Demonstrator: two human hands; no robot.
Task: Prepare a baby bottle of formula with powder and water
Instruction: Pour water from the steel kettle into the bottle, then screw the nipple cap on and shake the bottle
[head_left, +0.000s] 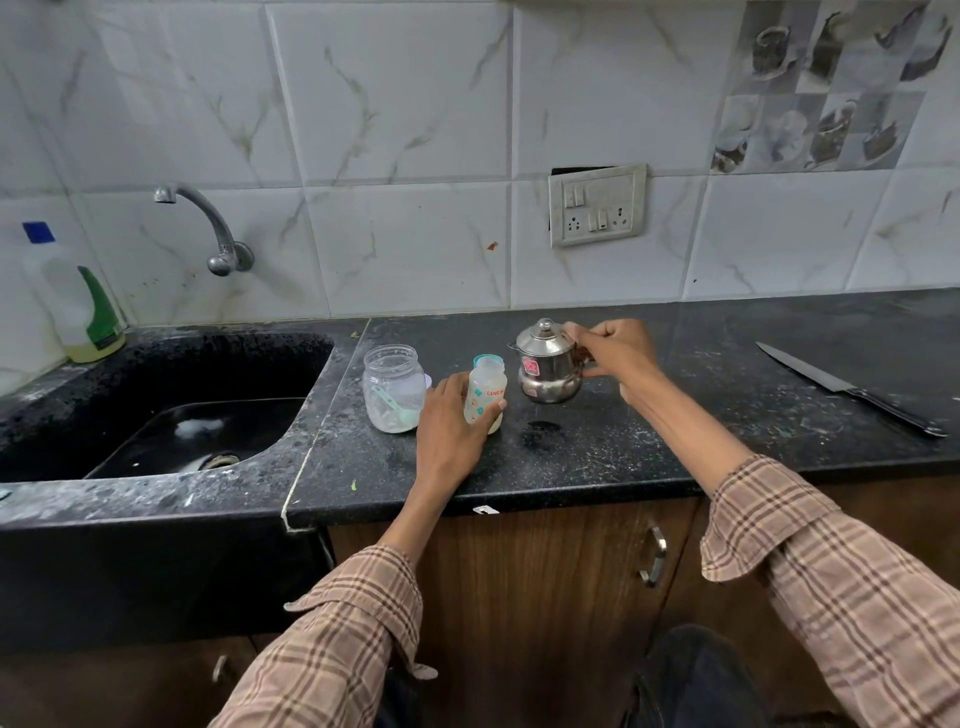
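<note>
A small baby bottle (486, 391) with a teal neck ring and no teat stands upright on the black counter (597, 447). My left hand (451, 426) grips its lower half from the left. To its right a small steel kettle (546, 362) with a knobbed lid is lifted slightly off the counter, its spout toward the bottle. My right hand (612, 353) holds the kettle by its handle, a finger up near the lid. Left of the bottle stands an open clear jar (393, 388) with white powder and a pale green scoop inside.
A black sink (171, 405) with a wall tap (208, 223) lies to the left, and a dish-soap bottle (78, 301) stands in its far corner. A large knife (852, 389) lies on the counter at the right. A switch socket (597, 205) is on the tiled wall.
</note>
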